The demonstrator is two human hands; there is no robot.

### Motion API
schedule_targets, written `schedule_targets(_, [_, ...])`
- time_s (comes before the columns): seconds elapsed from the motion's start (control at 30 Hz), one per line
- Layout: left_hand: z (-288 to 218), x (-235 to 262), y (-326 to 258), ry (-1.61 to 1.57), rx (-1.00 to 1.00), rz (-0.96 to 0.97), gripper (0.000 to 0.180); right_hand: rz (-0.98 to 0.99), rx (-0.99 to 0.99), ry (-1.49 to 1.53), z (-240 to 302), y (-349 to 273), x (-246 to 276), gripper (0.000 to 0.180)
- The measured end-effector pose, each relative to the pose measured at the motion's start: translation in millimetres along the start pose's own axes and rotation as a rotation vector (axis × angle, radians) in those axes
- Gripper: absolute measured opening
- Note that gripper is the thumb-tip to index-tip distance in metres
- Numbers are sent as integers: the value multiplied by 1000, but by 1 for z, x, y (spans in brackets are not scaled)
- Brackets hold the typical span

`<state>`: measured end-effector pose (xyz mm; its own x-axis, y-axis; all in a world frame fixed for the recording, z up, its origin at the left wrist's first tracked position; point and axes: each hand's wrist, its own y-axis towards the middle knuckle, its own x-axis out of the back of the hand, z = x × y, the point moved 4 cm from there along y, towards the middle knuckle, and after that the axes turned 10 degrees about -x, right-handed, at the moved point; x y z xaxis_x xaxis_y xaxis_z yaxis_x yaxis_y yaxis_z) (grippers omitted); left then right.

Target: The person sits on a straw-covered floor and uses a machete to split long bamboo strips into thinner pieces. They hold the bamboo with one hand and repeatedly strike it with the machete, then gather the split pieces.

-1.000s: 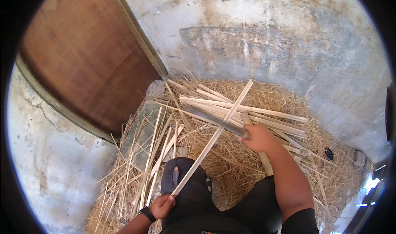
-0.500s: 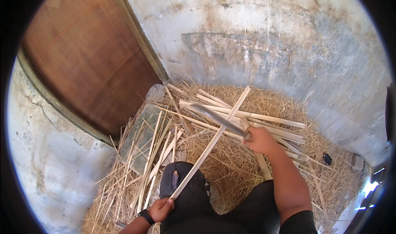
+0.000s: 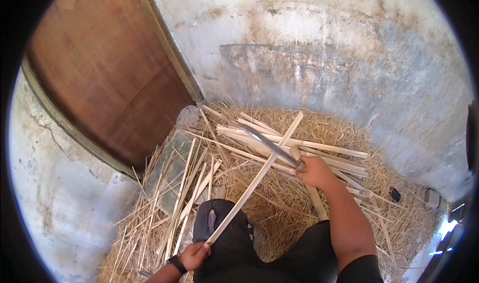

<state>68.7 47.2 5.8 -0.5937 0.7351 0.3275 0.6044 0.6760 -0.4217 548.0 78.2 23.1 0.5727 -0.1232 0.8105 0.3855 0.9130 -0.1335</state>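
My left hand (image 3: pixel 195 255) is closed on the near end of a long pale bamboo strip (image 3: pixel 244 197), which slants up and away to the right over my left knee. My right hand (image 3: pixel 315 171) grips the handle of a machete (image 3: pixel 269 144); its blade points away to the left and crosses the strip in its far half. Whether the edge touches the strip I cannot tell. Below my right hand a thick bamboo pole (image 3: pixel 315 203) runs from between my legs toward the pile, its upper part partly hidden by that hand.
Several split bamboo strips (image 3: pixel 339 147) lie piled on straw-like shavings (image 3: pixel 274 203) ahead of me. Thinner strips (image 3: pixel 182 193) lie on the left over a grey slab (image 3: pixel 169 171). A dark small object (image 3: pixel 395 194) rests at right. A stained wall (image 3: pixel 319 48) and brown door (image 3: pixel 110 68) border the place.
The machete blade has tilted, showing its narrow side more, and has shifted slightly to the right along with its tip. The strip's far end sits a little lower. Both hands keep their grips.
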Motion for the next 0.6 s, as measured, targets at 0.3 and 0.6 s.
schedule_targets(0.3, [-4, 0, -1, 3, -27, 53, 45, 297, 307, -95, 45, -25, -19, 35])
schedule_targets(0.6, [0, -3, 3, -110, 38, 40, 42, 153, 58, 40, 13, -10, -8, 36])
